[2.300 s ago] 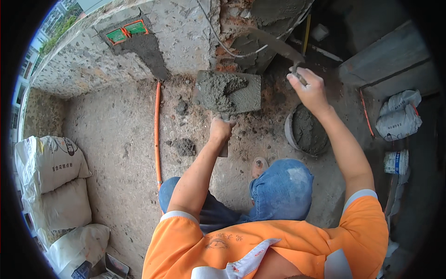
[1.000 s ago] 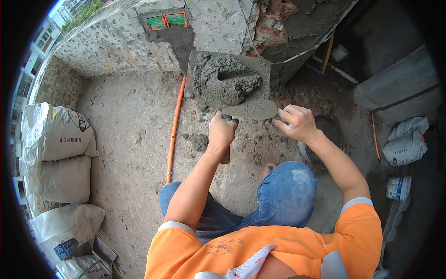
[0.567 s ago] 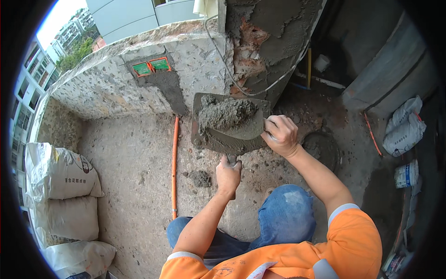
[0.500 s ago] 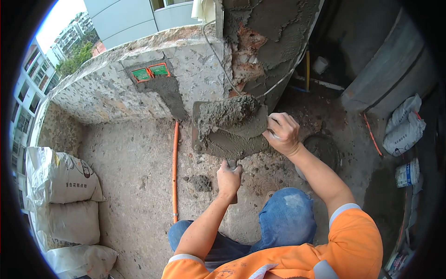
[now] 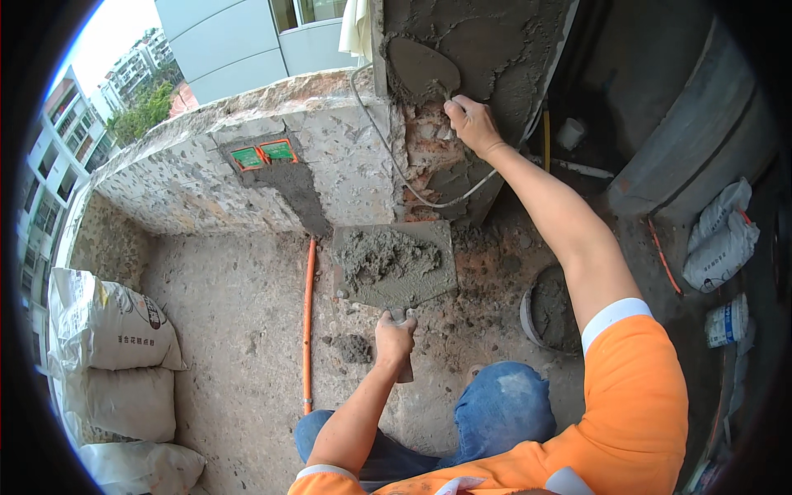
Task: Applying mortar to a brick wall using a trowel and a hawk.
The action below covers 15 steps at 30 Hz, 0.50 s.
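Note:
My left hand [image 5: 394, 338] is closed on the handle of a square mortar hawk [image 5: 444, 276], held low in front of the column, with a lumpy grey heap of wet mortar [image 5: 384, 256] on it. Up at the column [image 5: 520, 37], my right hand [image 5: 469, 124] grips a trowel [image 5: 421, 66], whose blade lies flat against the grey coated face, just above a patch of exposed red brick [image 5: 425, 136]. A looped pale cable [image 5: 371, 115] hangs across the column beside my right hand.
A low rough wall [image 5: 346, 165] with two green-and-orange boxes [image 5: 264, 155] runs left of the column. An orange pipe [image 5: 308, 346] crosses the floor. A bucket of mortar [image 5: 551, 305] stands right of the hawk. White sacks [image 5: 128, 330] are stacked at left; others [image 5: 718, 239] lie at right.
My right hand and trowel have moved from the mortar on the hawk up onto the column face. My left hand and the hawk sit lower in the view.

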{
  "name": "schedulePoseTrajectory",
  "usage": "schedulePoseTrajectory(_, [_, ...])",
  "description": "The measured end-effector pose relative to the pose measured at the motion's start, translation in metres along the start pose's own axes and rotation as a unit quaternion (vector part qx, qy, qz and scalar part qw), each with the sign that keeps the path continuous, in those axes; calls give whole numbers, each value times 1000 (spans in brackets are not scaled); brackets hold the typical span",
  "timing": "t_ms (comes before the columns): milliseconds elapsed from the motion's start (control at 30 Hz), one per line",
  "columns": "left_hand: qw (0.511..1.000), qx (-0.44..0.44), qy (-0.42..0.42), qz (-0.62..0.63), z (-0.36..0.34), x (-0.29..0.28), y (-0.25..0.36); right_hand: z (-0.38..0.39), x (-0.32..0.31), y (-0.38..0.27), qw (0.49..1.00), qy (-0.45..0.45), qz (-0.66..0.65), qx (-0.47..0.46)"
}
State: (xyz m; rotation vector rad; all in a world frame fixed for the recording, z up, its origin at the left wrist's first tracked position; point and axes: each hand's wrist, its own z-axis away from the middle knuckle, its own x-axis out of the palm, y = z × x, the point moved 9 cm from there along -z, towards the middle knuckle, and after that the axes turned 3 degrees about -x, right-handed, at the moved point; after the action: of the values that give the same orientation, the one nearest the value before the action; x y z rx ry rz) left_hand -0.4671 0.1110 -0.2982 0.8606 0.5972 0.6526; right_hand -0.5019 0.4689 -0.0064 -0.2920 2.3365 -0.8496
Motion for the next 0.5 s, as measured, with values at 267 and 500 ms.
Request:
schedulePoseTrajectory(267, [998, -51, -33, -4, -13, 14, 3, -23, -71, -18, 994, -45, 104, -4])
schedulePoseTrajectory(500, [998, 48, -24, -14, -43, 29, -12, -16, -96, -70, 919, -86, 373, -98])
